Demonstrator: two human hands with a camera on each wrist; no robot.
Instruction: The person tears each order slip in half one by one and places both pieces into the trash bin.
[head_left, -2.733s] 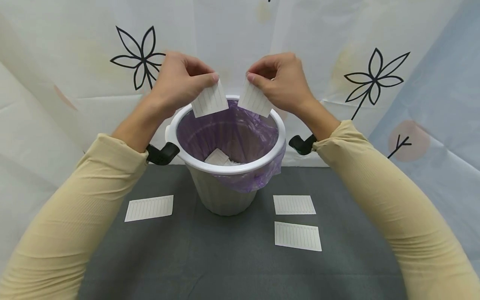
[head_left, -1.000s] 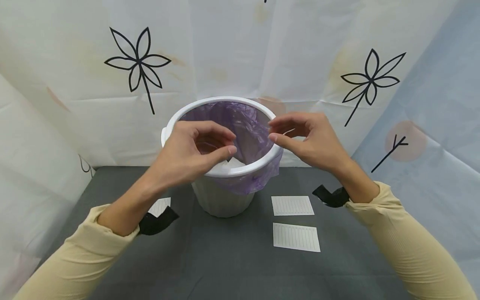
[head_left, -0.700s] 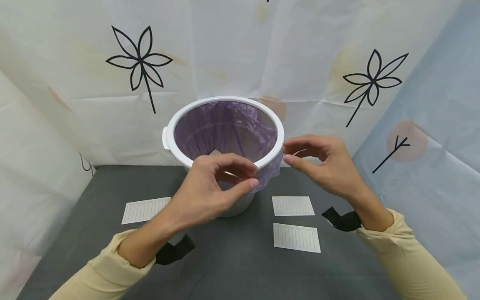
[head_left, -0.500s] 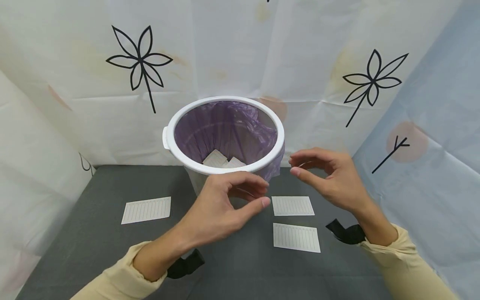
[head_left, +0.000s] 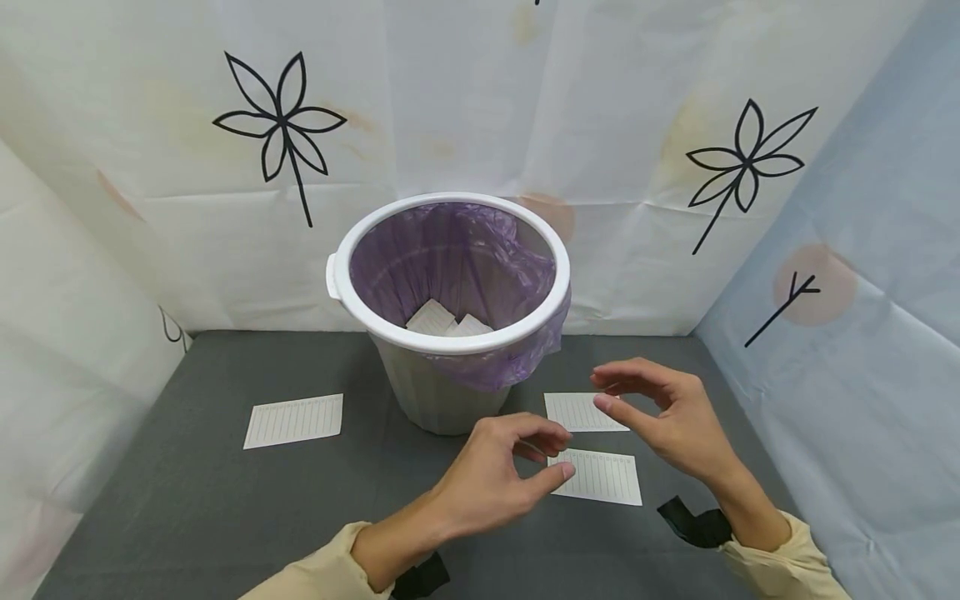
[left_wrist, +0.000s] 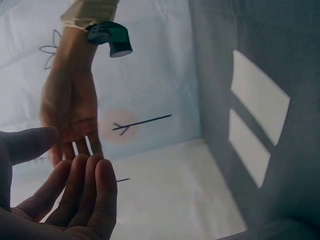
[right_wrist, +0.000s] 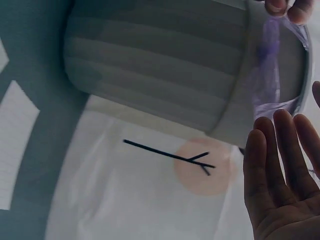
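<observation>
My left hand [head_left: 498, 475] hovers with loosely bent fingers and nothing in its grasp. Its fingertips overlap the left edge of the nearer right-hand lined paper slip [head_left: 603, 479] in the head view. To its right, my right hand [head_left: 667, 421] is also relaxed, bare of any object, beside the farther slip [head_left: 576, 411]. Both slips lie flat in the left wrist view, apart from the hands. Torn paper pieces [head_left: 431, 318] lie inside the white bin [head_left: 420, 387], which has a purple bag [head_left: 498, 368] as a liner. In the right wrist view the right palm [right_wrist: 285, 200] shows, holding nothing.
Another lined slip [head_left: 294, 421] lies left of the bin on the dark grey tabletop [head_left: 225, 517]. White cloth with flower drawings [head_left: 465, 100] stands behind, and a pale blue cloth [head_left: 885, 400] closes the right side.
Each hand earlier pinched a paper piece above the bin. They let go, and an extra piece shows inside. Both hands then came down toward the near right slips.
</observation>
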